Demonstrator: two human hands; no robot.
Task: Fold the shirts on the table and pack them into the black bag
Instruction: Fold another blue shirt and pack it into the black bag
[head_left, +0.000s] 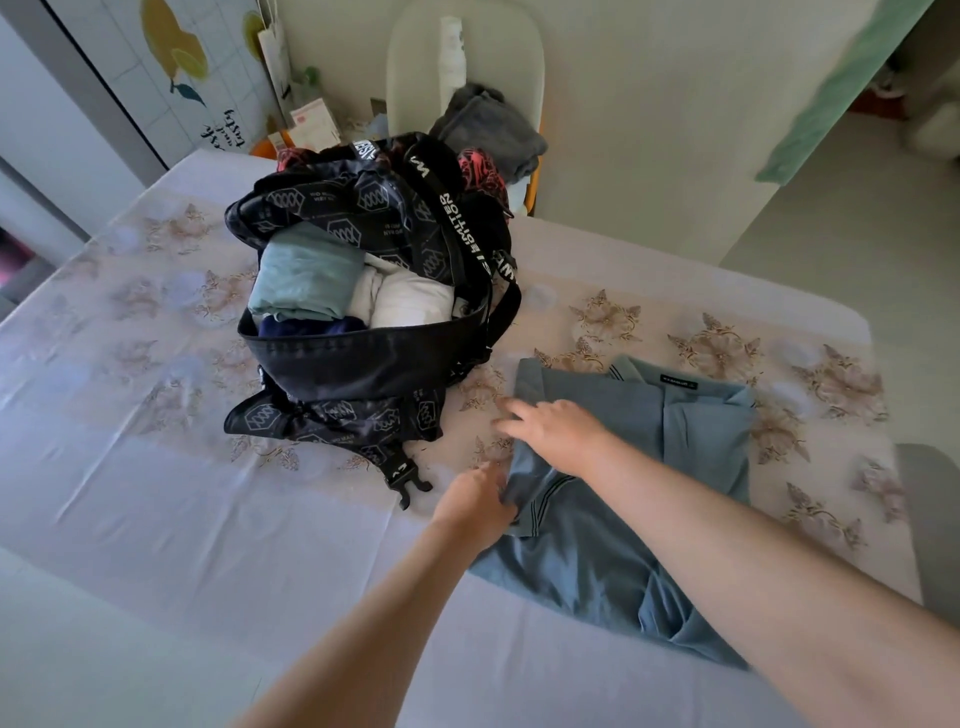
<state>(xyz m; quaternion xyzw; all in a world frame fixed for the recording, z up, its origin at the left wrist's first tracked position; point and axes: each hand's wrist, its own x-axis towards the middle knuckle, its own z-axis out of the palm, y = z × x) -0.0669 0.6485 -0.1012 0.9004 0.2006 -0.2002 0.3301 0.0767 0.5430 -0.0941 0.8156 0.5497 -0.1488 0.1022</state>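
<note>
Blue-grey polo shirt lies spread under both hands on the surface, collar and label at its far end, hem trailing back toward the person; the knit looks soft and matte, with thin dark stripes edging the collar and sleeve cuff. Both bare forearms reach forward and meet at the shirt's left edge. The right hand lies palm down on the cloth, fingers straight and spread, pointing left past the fabric's edge. Just nearer than it, the left hand has its fingers curled into a bunched fold of the sleeve, pinching it up off the cloth; the two hands sit close but apart.

Beyond the left hand stands the black bag, slick printed fabric with white lettered straps, mouth gaping; inside are a pale teal fold and white rolled cloth. A plastic buckle lies just left of the left hand. The surface wears a pale sheet with lacy floral embroidery.
</note>
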